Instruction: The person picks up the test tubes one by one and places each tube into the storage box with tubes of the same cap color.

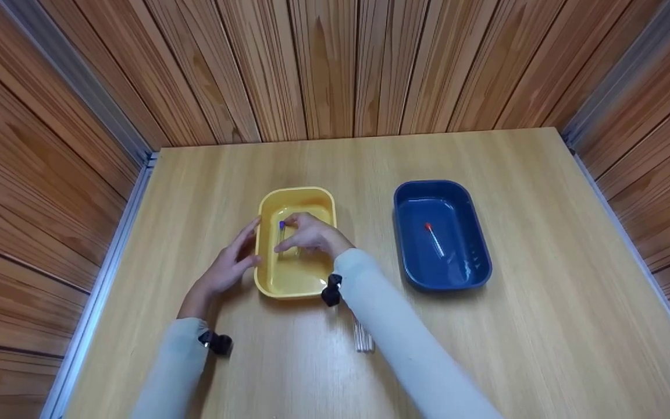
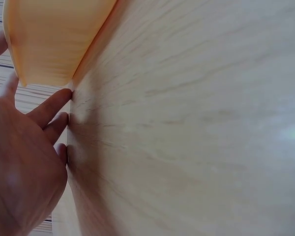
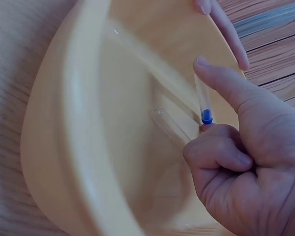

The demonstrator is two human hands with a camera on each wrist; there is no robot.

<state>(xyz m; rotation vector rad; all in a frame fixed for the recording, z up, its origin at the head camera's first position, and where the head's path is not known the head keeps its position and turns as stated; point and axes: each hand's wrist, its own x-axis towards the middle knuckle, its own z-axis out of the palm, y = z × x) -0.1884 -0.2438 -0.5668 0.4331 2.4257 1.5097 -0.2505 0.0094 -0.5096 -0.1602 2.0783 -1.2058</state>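
My right hand [image 1: 312, 234] reaches into the yellow bin [image 1: 259, 279], thumb and forefinger spread apart beside a clear test tube with a blue-violet cap [image 3: 205, 105]. The cap lies by the forefinger and the other end by the thumb; no firm pinch shows. Another clear tube [image 3: 171, 125] runs beneath the curled fingers, its far end hidden. My left hand [image 1: 227, 270] rests against the bin's left side with fingers spread, touching the rim. In the left wrist view, that hand [image 2: 24, 147] has its lower fingers close to the tabletop.
Right of the yellow bin stands a dark blue bin [image 1: 480, 276], with a red-capped tube [image 1: 435, 240] inside. Several clear tubes [image 1: 364, 340] lie on the table partly under the right sleeve [image 1: 405, 337]. Wood-panelled walls [image 1: 329, 70] bound the table at the back and sides.
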